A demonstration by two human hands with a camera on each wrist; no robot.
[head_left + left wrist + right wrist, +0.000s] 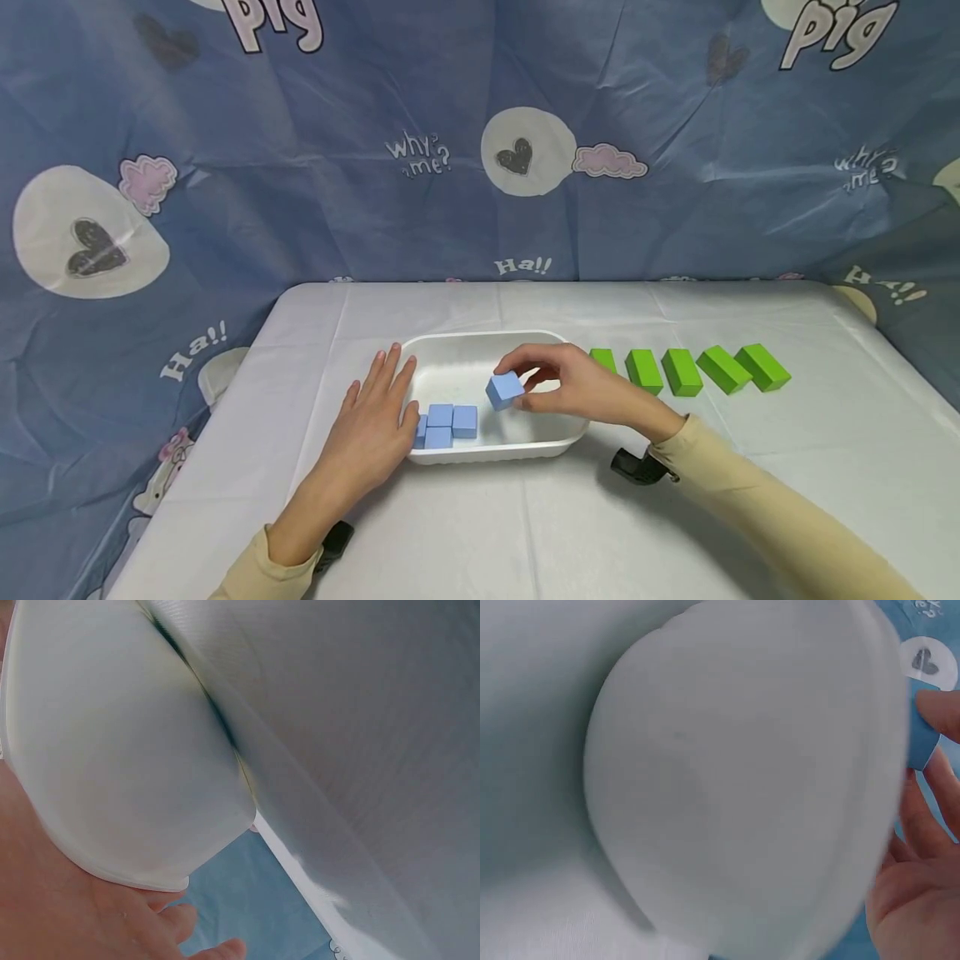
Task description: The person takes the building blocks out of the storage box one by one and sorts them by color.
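Note:
A white plastic tray [487, 454] lies on the table, with several blue cubes [465, 422] grouped in its near left corner. My right hand [570, 385] pinches another blue cube [504, 390] between thumb and fingers, over the right half of the tray; the right wrist view shows this blue cube [922, 724] just past the tray's rim. At the tray's left end my left hand [372, 429] rests against the rim, fingers straight and spread. In the left wrist view, the tray's outer wall [135, 750] covers much of that hand.
Several green blocks [682, 372] stand in a row on the table to the right of the tray, the leftmost partly hidden by my right hand. A white cloth [465, 533] covers the table. Behind it hangs a blue printed curtain [337, 208].

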